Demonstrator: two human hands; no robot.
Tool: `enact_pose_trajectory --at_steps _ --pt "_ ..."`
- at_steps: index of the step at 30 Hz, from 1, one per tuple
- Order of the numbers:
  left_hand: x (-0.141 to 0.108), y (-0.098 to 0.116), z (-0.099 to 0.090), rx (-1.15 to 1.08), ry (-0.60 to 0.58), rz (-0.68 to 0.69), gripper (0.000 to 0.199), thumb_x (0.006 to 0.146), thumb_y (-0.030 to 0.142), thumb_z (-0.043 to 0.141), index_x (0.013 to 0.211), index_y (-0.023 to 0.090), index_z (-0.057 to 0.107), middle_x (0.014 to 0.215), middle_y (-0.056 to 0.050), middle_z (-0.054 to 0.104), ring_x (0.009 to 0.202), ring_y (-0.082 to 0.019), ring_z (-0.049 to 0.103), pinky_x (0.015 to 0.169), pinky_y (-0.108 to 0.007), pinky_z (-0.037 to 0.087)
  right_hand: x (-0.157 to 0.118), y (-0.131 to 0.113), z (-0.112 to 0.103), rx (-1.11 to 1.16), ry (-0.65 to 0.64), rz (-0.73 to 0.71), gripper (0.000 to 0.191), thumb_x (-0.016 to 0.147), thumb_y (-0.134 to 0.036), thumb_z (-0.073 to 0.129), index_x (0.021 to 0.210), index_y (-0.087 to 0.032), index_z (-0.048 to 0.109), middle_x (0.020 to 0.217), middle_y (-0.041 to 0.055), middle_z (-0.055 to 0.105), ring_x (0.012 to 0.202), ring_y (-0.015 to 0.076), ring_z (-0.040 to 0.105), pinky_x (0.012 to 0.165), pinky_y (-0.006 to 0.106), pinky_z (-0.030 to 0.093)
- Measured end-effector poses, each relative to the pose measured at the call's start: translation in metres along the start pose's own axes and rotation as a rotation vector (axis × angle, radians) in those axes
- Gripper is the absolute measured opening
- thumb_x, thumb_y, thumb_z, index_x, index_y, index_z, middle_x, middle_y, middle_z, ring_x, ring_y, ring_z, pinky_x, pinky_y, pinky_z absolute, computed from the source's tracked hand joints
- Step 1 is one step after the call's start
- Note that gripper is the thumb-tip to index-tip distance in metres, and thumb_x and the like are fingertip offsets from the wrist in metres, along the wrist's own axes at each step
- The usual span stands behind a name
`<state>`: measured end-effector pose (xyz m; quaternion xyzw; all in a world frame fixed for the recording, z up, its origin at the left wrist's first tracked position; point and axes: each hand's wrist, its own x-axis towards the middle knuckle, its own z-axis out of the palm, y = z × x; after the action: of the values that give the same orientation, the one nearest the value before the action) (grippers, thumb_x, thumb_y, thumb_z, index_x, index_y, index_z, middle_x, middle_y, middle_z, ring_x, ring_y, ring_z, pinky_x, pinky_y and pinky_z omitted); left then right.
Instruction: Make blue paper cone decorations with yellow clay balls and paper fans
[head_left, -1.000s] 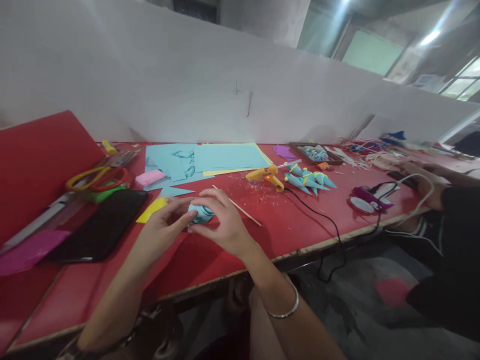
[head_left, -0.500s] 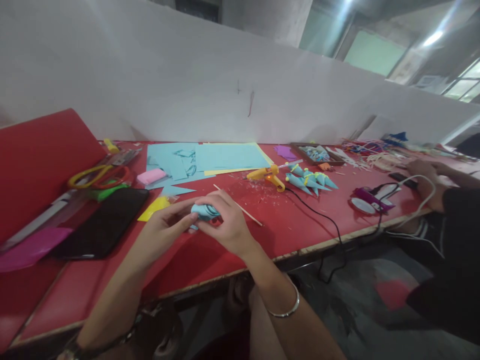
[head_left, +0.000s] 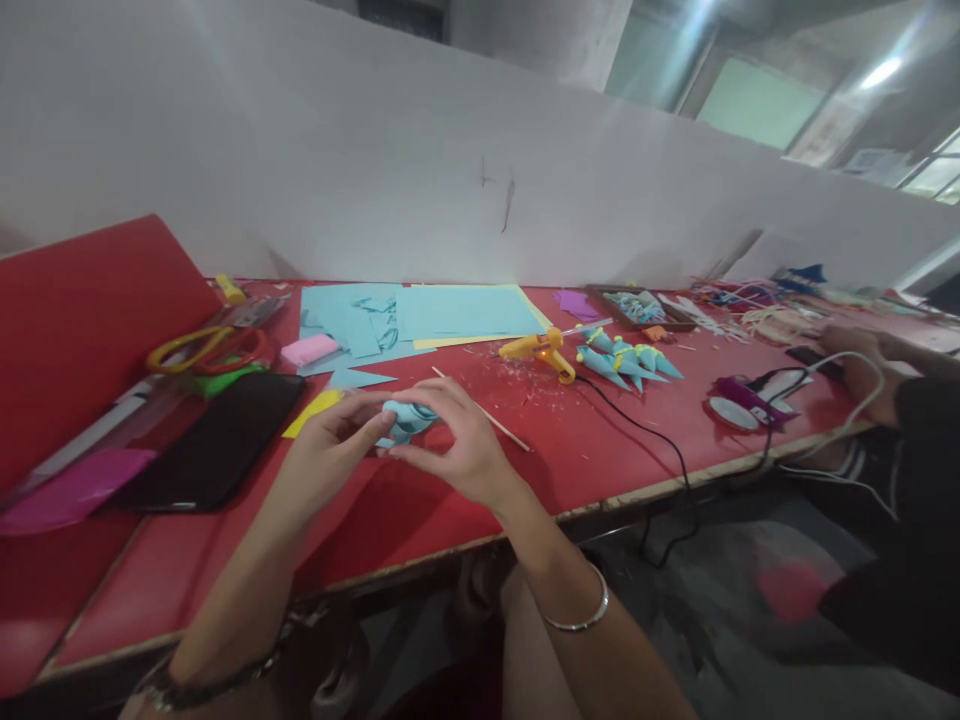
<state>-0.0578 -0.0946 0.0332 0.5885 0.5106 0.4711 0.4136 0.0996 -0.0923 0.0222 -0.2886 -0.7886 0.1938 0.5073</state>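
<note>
Between my two hands, just above the red table (head_left: pixel 450 500), is a curled piece of light blue paper (head_left: pixel 407 420). My left hand (head_left: pixel 337 440) pinches its left end between thumb and fingers. From the right, my right hand (head_left: pixel 465 440) curves its fingers over the paper, with the thumb underneath. Some of the roll is hidden behind the fingers. Close by lie a thin wooden stick (head_left: pixel 504 428), a yellow piece of paper (head_left: pixel 311 412) and a pointed blue paper scrap (head_left: pixel 360 379).
A yellow glue gun (head_left: pixel 538 350) with a lit orange light rests beyond my right hand, beside several blue paper cones (head_left: pixel 626 360). Left are a black phone (head_left: pixel 217 440), scissors (head_left: pixel 191 352) and a pink eraser (head_left: pixel 309 349). Blue sheets (head_left: pixel 469 312) lie behind. A co-worker's arm (head_left: pixel 870 370) is at right.
The blue paper roll has turned in my fingers and looks looser, with a flap hanging below. Both hands stay around it. The whole view has shifted slightly.
</note>
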Motion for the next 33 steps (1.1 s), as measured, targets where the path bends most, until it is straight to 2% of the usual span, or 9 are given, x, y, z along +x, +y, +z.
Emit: enact_pose_trajectory --at_steps 5,10,14,18,21,27,33 --pt "-0.0008 0.0012 0.0040 -0.042 0.024 -0.060 0.044 0.058 0.053 0.068 0.085 0.018 0.067 0.074 -0.001 0.065 0.057 -0.012 0.058 0.054 -0.022 0.051 -0.0003 -0.0013 0.0015 -0.017 0.036 -0.020 0.025 0.080 -0.028 0.059 0.103 -0.023 0.053 0.100 0.0035 0.059 0.095 0.0145 0.055 0.089 0.033 0.047" --pt "0.0005 0.0015 0.0053 -0.069 -0.008 -0.078 0.039 0.058 0.051 0.070 0.081 0.019 0.067 0.070 0.000 0.063 0.059 -0.012 0.057 0.053 -0.020 0.050 0.0004 -0.0029 0.0017 -0.001 0.073 -0.006 0.018 0.078 -0.024 0.061 0.096 -0.021 0.056 0.094 0.0034 0.061 0.091 0.0143 0.056 0.082 0.030 0.049" --pt "0.0009 0.0008 0.0024 -0.112 -0.043 -0.113 0.041 0.058 0.049 0.071 0.085 0.019 0.066 0.067 0.000 0.063 0.060 -0.013 0.058 0.055 -0.022 0.051 -0.0006 -0.0021 0.0018 0.076 0.085 0.089 0.019 0.077 -0.025 0.062 0.096 -0.022 0.058 0.096 0.0026 0.063 0.093 0.0143 0.058 0.084 0.030 0.049" --pt "-0.0003 0.0004 0.0002 -0.110 -0.073 -0.145 0.042 0.059 0.048 0.071 0.089 0.019 0.064 0.073 -0.001 0.066 0.066 -0.015 0.061 0.056 -0.022 0.051 -0.0023 0.0013 0.0015 0.203 0.054 0.206 0.022 0.077 -0.027 0.061 0.099 -0.023 0.059 0.100 0.0014 0.064 0.091 0.0138 0.060 0.082 0.028 0.050" --pt "-0.0015 0.0024 0.0004 -0.097 -0.083 -0.153 0.043 0.059 0.048 0.070 0.091 0.020 0.064 0.077 -0.002 0.067 0.071 -0.016 0.062 0.057 -0.023 0.051 -0.0031 0.0035 0.0011 0.252 0.051 0.237 0.021 0.077 -0.027 0.060 0.098 -0.023 0.060 0.101 0.0010 0.065 0.091 0.0138 0.061 0.081 0.028 0.050" --pt "-0.0032 0.0095 0.0027 -0.091 -0.157 -0.100 0.040 0.059 0.046 0.070 0.087 0.019 0.064 0.071 -0.001 0.065 0.065 -0.014 0.058 0.055 -0.023 0.048 -0.0024 0.0029 0.0013 0.261 0.076 0.219 0.017 0.076 -0.026 0.061 0.092 -0.022 0.061 0.095 0.0015 0.064 0.090 0.0144 0.060 0.082 0.030 0.049" --pt "-0.0048 0.0086 0.0019 -0.132 -0.117 -0.089 0.028 0.064 0.036 0.070 0.087 0.020 0.065 0.068 0.002 0.062 0.064 -0.010 0.054 0.055 -0.017 0.046 -0.0003 -0.0008 0.0024 0.168 0.067 0.147 0.017 0.076 -0.024 0.060 0.093 -0.022 0.060 0.095 0.0018 0.065 0.090 0.0146 0.059 0.080 0.031 0.049"
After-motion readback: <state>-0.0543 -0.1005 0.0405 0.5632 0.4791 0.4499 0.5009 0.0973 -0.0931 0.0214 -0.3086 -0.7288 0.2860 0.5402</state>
